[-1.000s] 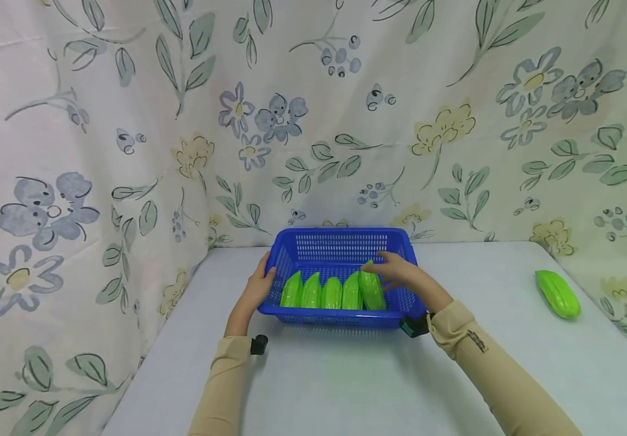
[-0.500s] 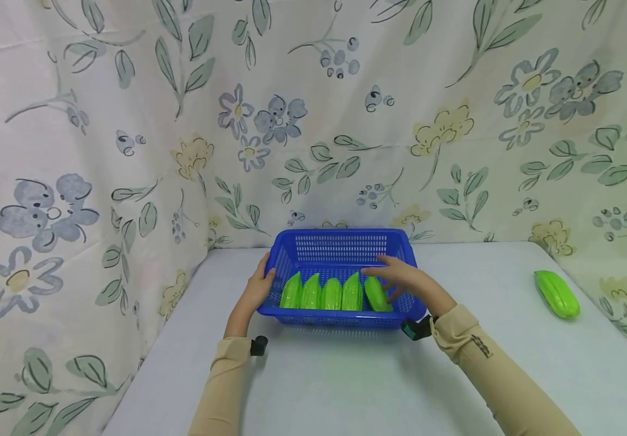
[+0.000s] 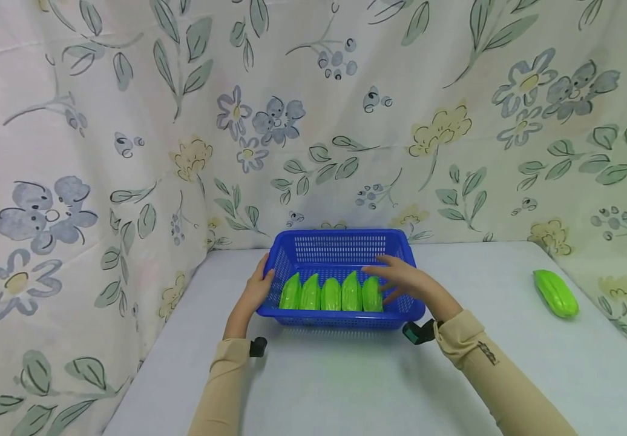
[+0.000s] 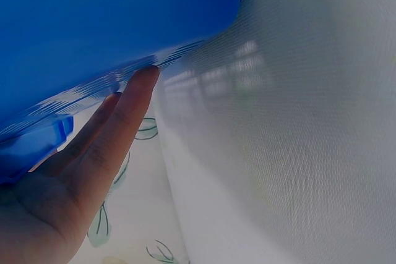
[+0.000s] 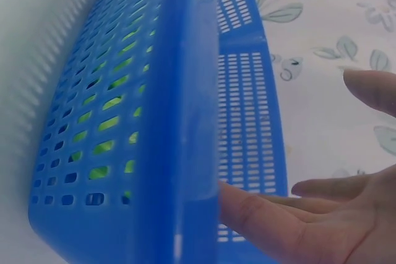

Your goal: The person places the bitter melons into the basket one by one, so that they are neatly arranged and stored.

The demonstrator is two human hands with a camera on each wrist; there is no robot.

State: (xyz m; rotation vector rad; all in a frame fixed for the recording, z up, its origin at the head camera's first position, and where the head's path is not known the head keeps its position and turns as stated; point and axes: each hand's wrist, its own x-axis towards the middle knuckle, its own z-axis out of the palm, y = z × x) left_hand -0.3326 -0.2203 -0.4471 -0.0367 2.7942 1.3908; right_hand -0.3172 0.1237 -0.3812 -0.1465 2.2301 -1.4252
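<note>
A blue slotted plastic basket (image 3: 341, 318) sits against the back of the table. Several shiny bright green, ridged, elongated fruit-like pieces (image 3: 331, 295) stand in a row along its near side, tips towards the back. My left hand (image 3: 255, 289) grips the basket's left rim; in the left wrist view its fingers (image 4: 133, 100) lie along the outer wall and the thumb is hidden. Over the right end of the basket my right hand (image 3: 408, 280) hovers with spread fingers, beside the rightmost green piece (image 3: 372, 295). Nothing is held in it; the right wrist view shows straight fingers (image 5: 266, 214) inside the rim.
One more green ridged piece (image 3: 556, 294) lies on the white tabletop (image 3: 341, 381) at the far right. A floral curtain (image 3: 346, 200) hangs directly behind the basket and along both sides of the table.
My right hand has let go of the rightmost green piece, which leaned over and now stands upright in line with the others. The left hand has stayed on the basket rim.
</note>
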